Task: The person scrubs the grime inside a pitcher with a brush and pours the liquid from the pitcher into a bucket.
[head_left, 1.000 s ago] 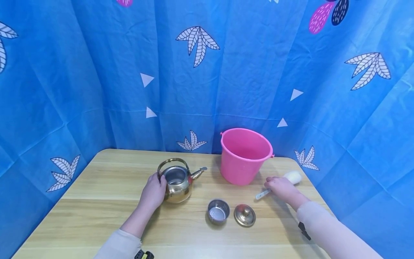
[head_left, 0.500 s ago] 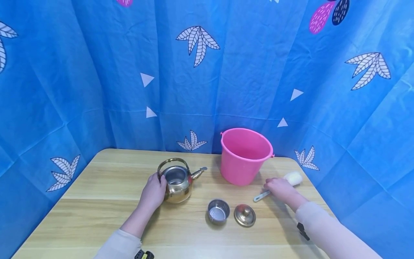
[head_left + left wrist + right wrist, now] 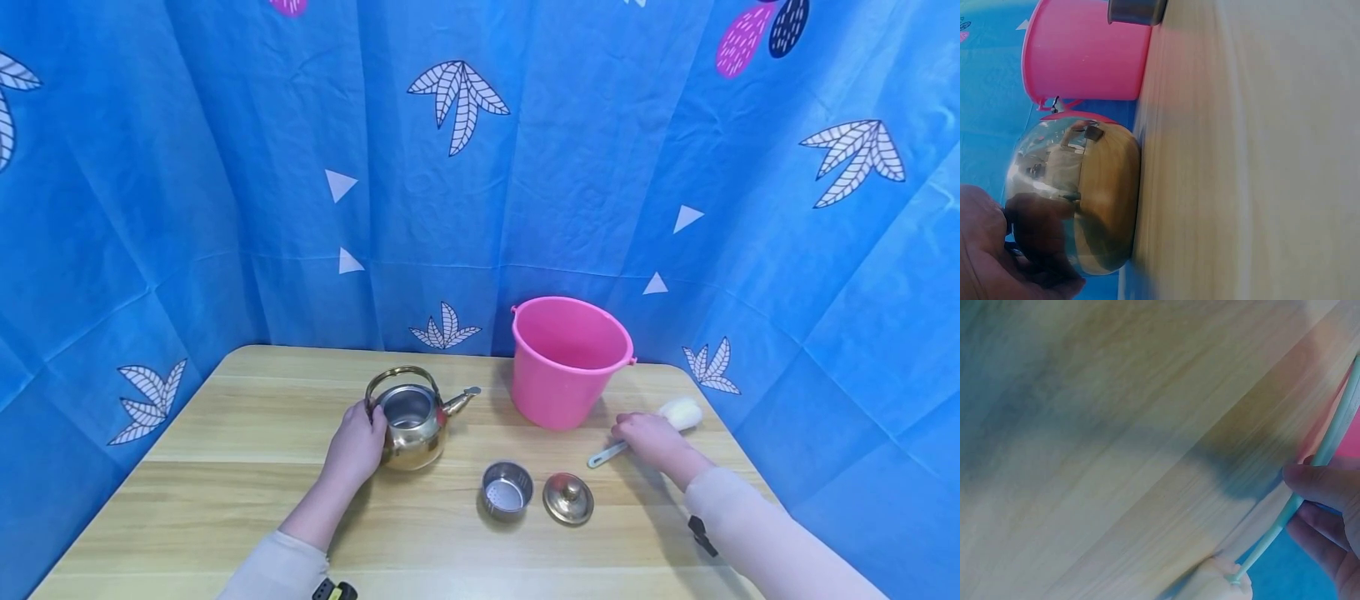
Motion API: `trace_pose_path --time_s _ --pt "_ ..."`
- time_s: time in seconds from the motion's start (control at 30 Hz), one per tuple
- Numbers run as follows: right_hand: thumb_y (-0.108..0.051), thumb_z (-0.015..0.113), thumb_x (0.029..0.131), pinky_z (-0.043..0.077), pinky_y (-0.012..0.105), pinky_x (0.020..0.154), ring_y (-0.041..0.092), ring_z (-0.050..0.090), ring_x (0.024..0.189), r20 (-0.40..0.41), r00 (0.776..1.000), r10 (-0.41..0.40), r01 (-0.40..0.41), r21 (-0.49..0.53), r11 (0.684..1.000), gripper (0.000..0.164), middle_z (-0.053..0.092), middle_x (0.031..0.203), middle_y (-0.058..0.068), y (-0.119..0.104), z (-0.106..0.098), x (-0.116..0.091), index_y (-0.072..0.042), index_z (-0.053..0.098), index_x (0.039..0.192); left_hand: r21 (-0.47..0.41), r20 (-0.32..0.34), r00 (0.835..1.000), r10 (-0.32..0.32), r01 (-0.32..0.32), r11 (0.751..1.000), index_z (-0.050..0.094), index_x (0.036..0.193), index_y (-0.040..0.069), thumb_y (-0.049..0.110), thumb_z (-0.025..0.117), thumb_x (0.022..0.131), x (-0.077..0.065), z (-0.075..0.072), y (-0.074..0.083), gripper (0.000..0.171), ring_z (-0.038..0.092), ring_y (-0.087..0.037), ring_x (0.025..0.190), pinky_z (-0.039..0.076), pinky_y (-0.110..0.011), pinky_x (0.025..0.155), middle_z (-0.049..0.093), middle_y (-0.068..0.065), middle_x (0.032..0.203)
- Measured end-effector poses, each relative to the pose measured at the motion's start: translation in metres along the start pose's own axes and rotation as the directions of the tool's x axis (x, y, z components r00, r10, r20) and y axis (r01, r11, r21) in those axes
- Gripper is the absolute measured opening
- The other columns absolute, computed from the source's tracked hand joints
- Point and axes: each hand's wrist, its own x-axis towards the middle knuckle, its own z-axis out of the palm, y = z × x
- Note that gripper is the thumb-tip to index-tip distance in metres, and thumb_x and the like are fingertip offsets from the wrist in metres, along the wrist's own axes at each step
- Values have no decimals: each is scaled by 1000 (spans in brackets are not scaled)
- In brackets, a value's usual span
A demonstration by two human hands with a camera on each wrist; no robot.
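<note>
A gold metal teapot (image 3: 417, 448) stands lidless on the table, its arched handle up and its spout pointing right. My left hand (image 3: 357, 443) grips the handle's left base. In the left wrist view the shiny teapot body (image 3: 1107, 200) sits beside my fingers; some fingertips are hidden. On the right, my right hand (image 3: 651, 438) holds a sponge brush (image 3: 681, 412) with a white head and pale green handle. Thumb and fingers pinch that handle (image 3: 1270, 534) in the right wrist view. A steel strainer cup (image 3: 506, 490) and a gold lid (image 3: 567, 500) lie between the hands.
A pink bucket (image 3: 558, 392) stands at the back, between the teapot and the brush. The wooden table (image 3: 225, 467) is bounded at its far and side edges by a blue patterned curtain (image 3: 450, 208).
The sponge brush has turned slightly in my right hand, its handle end shifting a little left and nearer. My left hand and the teapot have stayed still.
</note>
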Motion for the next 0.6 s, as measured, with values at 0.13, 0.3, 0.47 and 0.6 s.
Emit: trace_pose_path --time_s 0.13,0.3,0.47,0.6 --pt "0 75 80 55 36 65 19 62 70 1 1000 17 -17 22 1000 19 62 78 -1 -2 -4 0 -18 77 86 1 2 1000 1 -1 1000 49 129 -15 23 33 107 0 0 0 46 50 -51 125 41 -62 104 52 -36 129" --pt "2 74 80 57 40 69 24 65 74 3 999 33 -33 46 998 20 68 83 4 -3 -7 -1 -17 77 86 5 4 1000 2 -2 1000 48 131 -16 23 33 107 0 -1 1 48 49 -51 126 40 -61 105 51 -37 131" --pt "3 74 80 57 39 69 23 65 73 0 999 36 -36 55 998 20 67 81 3 -4 -8 -1 -17 76 85 3 6 1000 -3 3 1000 47 132 -16 22 33 107 0 -1 0 48 49 -51 126 40 -61 105 50 -37 132" --pt "2 74 80 56 36 65 21 62 69 0 999 42 -42 62 997 18 63 77 1 -5 -11 -2 -16 75 82 2 11 1000 -11 11 1000 46 134 -17 23 33 107 -1 -1 1 50 48 -52 127 39 -61 106 49 -37 133"
